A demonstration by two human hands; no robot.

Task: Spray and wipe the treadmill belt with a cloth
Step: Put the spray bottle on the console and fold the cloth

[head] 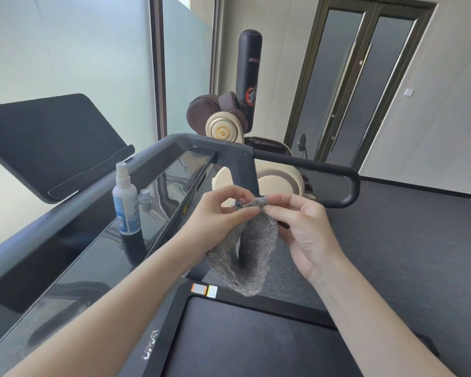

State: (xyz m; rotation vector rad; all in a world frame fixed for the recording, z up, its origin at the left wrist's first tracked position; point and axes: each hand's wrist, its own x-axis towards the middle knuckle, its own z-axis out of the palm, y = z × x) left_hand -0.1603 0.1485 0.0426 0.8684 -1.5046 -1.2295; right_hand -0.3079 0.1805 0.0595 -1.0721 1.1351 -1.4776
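Observation:
A fluffy grey cloth (252, 251) hangs in the air above the front of the treadmill. My left hand (218, 210) pinches its top edge from the left, and my right hand (305, 229) pinches the same edge from the right. The cloth droops in a fold below both hands. The black treadmill belt (242, 341) lies under my forearms at the bottom of the view. A white and blue spray bottle (125, 202) stands upright on the glossy console (98, 257) to the left, apart from both hands.
The treadmill's dark handrail (324, 170) loops out to the right behind the cloth. A tilted black screen (52, 142) rises at the left. A massage chair (229, 131) and a black punching bag (249, 69) stand beyond, near glass doors. Dark carpet (405, 240) covers the floor to the right.

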